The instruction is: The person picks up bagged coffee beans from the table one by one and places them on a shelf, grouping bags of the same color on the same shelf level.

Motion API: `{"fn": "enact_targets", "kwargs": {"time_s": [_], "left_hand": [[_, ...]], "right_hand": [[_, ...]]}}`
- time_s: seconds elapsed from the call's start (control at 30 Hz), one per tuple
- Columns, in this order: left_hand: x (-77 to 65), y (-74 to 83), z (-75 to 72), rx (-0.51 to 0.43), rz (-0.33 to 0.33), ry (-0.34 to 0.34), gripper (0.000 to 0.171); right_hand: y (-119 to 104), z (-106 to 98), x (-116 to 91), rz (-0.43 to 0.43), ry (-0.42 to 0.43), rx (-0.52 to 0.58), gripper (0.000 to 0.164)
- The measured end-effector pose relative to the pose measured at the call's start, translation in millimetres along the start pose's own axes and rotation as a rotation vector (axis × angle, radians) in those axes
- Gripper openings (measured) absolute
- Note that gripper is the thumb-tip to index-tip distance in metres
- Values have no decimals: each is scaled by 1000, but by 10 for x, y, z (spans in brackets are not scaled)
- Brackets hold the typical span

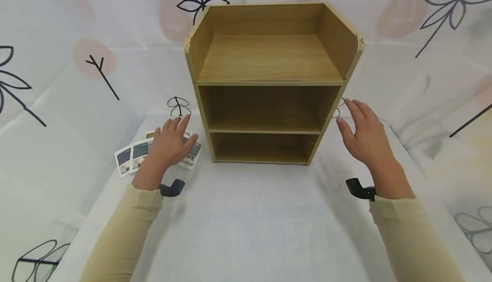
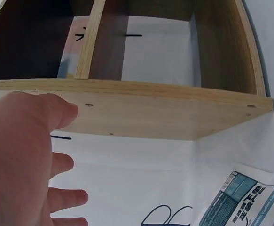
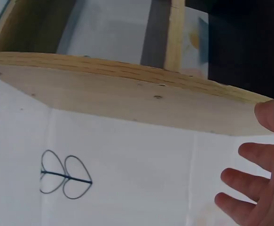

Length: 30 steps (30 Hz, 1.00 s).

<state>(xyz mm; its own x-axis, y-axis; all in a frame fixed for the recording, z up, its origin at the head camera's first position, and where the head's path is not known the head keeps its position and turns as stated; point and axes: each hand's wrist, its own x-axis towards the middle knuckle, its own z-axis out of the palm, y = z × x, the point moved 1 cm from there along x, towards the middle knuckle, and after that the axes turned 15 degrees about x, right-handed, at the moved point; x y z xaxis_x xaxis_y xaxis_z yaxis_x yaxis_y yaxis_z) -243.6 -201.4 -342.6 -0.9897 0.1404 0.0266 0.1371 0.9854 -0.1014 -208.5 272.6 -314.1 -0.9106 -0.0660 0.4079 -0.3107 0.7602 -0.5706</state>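
A small wooden shelf unit (image 1: 269, 83) with an upper ledge and two lower compartments stands upright at the far side of the table. My left hand (image 1: 169, 142) is held to the left of it, fingers apart and holding nothing. In the left wrist view, the left thumb overlaps the side panel (image 2: 141, 110). On the other side, my right hand (image 1: 363, 134) hovers beside the unit with fingers extended, nothing in its grasp. The right wrist view has the right thumb (image 3: 270, 115) right at the panel's edge.
Several printed packets (image 1: 140, 154) lie on the white table (image 1: 246, 222) at the left, partly hidden beneath my left hand in the head view. Behind the unit hangs a white cloth backdrop (image 1: 127, 21) with black line-drawn flowers.
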Motion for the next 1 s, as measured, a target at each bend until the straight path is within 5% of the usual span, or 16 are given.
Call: {"fn": "enact_targets", "kwargs": {"time_s": [0.43,1.0], "left_hand": [[-73,4,131,1,31,45,66],[-97,-86,416,2,52,12,61]], "right_hand": [[-227,-204,183,6,100,152,54],[-396,-356,391,58,198,273,54]]}}
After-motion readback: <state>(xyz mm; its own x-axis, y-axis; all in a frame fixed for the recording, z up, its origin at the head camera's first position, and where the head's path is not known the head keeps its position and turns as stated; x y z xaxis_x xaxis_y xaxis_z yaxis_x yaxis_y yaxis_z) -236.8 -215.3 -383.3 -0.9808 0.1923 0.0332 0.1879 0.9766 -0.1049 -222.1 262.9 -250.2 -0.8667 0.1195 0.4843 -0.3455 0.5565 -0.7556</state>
